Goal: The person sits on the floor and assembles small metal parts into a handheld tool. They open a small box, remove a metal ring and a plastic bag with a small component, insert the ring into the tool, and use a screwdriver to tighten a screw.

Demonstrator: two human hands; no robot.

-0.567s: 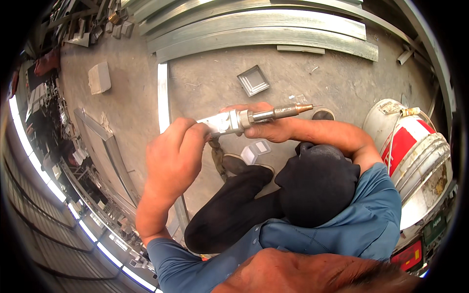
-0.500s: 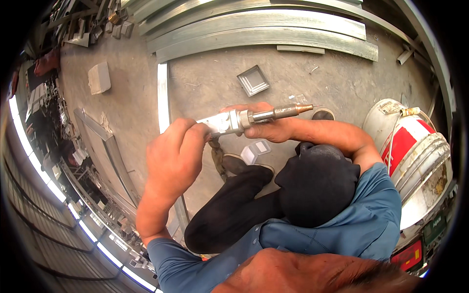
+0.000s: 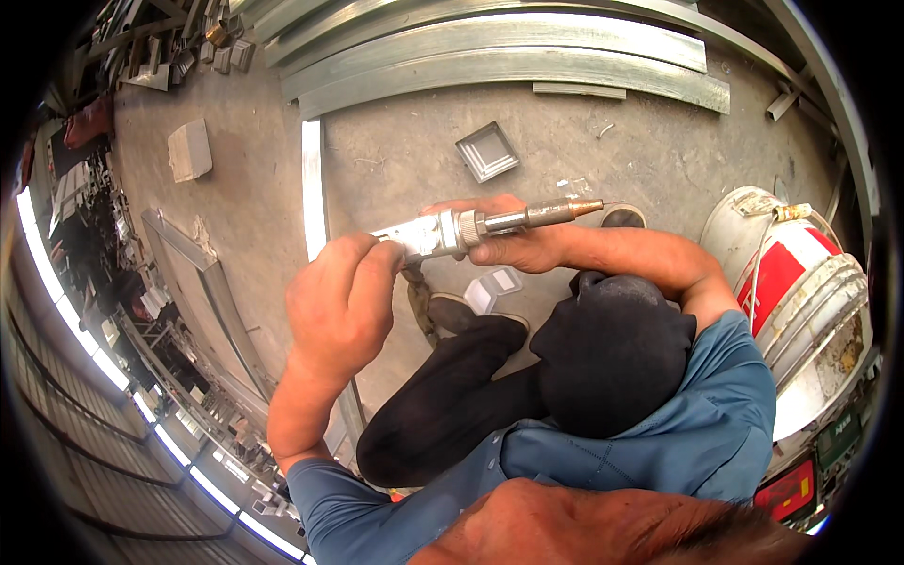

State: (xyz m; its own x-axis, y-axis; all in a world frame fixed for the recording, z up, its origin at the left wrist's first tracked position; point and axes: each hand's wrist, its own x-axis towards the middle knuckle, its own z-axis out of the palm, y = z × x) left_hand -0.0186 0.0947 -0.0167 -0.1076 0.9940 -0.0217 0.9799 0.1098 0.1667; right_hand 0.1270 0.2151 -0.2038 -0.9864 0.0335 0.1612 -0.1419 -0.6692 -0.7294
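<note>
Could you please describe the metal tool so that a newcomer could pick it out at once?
From the big white-and-red bucket at the right, follow the right forearm leftward to the right hand. The metal tool runs from there to the left hand, silver with a ribbed collar. Unlike the long plain metal bars on the floor, it narrows to a coppery tip pointing right.

Torch [image 3: 435, 235]: was a slim metal tool with a bright silver body.
Front: a knurled collar [image 3: 469, 229] led to a barrel [image 3: 506, 222] and a tapered coppery nozzle [image 3: 588, 206].
Wire [image 3: 613, 203]: stuck out thinly past the tip.
Pose: slanted slightly, nozzle rightward.
Place: sat between left hand [image 3: 341, 299] at its rear and right hand [image 3: 518, 250] around its middle.
</note>
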